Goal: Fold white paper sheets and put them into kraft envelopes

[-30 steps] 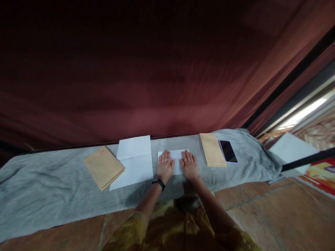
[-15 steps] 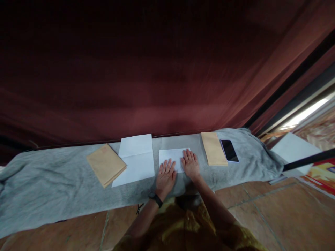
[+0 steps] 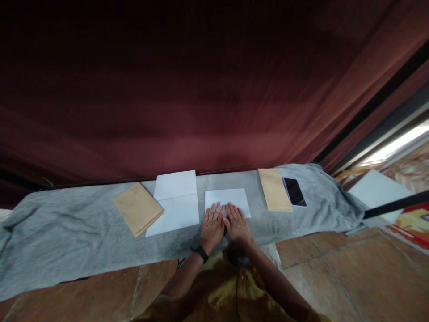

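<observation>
A folded sheet of white paper (image 3: 228,196) lies flat on the grey cloth in front of me. My left hand (image 3: 212,229) rests flat on its near edge, fingers stretched out, with a black band on the wrist. Beside it, thumbs close together, my right hand (image 3: 237,224) lies flat on the same near edge, fingers extended. Neither hand grips anything. The part of the near edge beneath the fingers and palms is hidden. To the left is a larger white sheet (image 3: 177,192) with a crease across it.
Brown envelopes (image 3: 138,208) overlap the larger sheet's left side. More brown envelopes (image 3: 275,190) lie at the right, next to a phone (image 3: 295,192). Grey cloth (image 3: 77,232) covers the narrow bench. A dark red curtain (image 3: 201,112) hangs behind it; a dark bar (image 3: 395,206) crosses at right.
My right hand has moved left and nearer to me, from the paper's right part to its near edge beside my left hand. The left hand has barely moved.
</observation>
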The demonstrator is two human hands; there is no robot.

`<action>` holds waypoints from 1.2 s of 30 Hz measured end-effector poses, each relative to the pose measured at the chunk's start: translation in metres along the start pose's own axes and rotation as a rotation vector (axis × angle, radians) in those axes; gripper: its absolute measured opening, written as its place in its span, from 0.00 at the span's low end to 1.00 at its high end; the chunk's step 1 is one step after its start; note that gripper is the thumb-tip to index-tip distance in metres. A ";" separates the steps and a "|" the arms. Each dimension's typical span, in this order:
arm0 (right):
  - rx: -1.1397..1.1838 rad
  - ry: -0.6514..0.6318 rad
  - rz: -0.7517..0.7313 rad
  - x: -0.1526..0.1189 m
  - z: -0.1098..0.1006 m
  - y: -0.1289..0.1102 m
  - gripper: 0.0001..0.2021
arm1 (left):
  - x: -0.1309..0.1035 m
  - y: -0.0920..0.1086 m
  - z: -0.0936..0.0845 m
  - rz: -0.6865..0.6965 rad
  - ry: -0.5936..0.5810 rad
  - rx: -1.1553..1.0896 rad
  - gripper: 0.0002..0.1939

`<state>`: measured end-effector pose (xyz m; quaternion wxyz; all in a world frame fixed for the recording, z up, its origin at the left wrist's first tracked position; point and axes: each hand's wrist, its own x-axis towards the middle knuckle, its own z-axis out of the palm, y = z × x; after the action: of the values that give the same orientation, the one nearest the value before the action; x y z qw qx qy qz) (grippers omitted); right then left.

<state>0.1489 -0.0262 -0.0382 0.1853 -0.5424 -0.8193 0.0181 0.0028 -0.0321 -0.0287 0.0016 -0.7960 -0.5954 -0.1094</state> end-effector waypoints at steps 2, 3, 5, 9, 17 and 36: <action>-0.019 0.019 -0.001 -0.007 -0.003 0.010 0.27 | -0.002 -0.001 -0.001 -0.020 0.012 -0.009 0.29; -0.031 0.025 0.001 -0.010 -0.005 0.016 0.28 | -0.003 -0.001 -0.002 -0.033 0.018 -0.012 0.29; -0.058 0.035 0.018 -0.016 -0.009 0.026 0.28 | -0.006 -0.001 -0.003 -0.057 0.031 -0.012 0.29; -0.099 0.060 0.065 -0.026 -0.014 0.039 0.29 | -0.013 -0.002 -0.004 -0.097 0.047 -0.004 0.31; -0.132 0.090 0.135 -0.038 -0.016 0.049 0.29 | -0.025 -0.008 -0.008 -0.163 0.082 0.012 0.32; 0.045 -0.025 -0.068 -0.033 -0.021 0.028 0.27 | -0.025 0.031 -0.011 0.126 -0.044 0.014 0.32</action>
<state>0.1919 -0.0481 -0.0346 0.1877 -0.5096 -0.8389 0.0370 0.0237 -0.0665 -0.0183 0.0013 -0.8341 -0.5447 -0.0874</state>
